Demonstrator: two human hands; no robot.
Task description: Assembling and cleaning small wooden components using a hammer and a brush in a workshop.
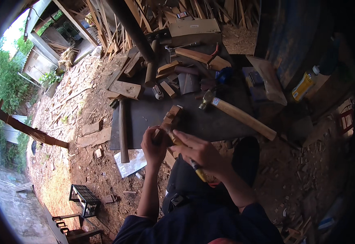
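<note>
My left hand (153, 147) is closed around a notched brown wooden block (172, 116) at the near edge of a dark worktable (216, 128). In my right hand (198, 153) is a slim hand tool (200, 173) with a yellow handle, a dark band and a red butt. Its front end meets the block beside my left fingers; my hands partly hide the tip, so its exact kind does not show. To the right of the block lies a hammer (244, 118) with a pale wooden handle. Another long wooden handle (123, 130) hangs over the table's left edge.
Wood offcuts (124, 88), a wrench (181, 46) and a cardboard box (195, 31) crowd the table's far side. A yellow bottle (304, 85) stands at right. Wood scraps litter the ground, with a black crate (85, 201) at lower left. A dark post (133, 30) rises at the back.
</note>
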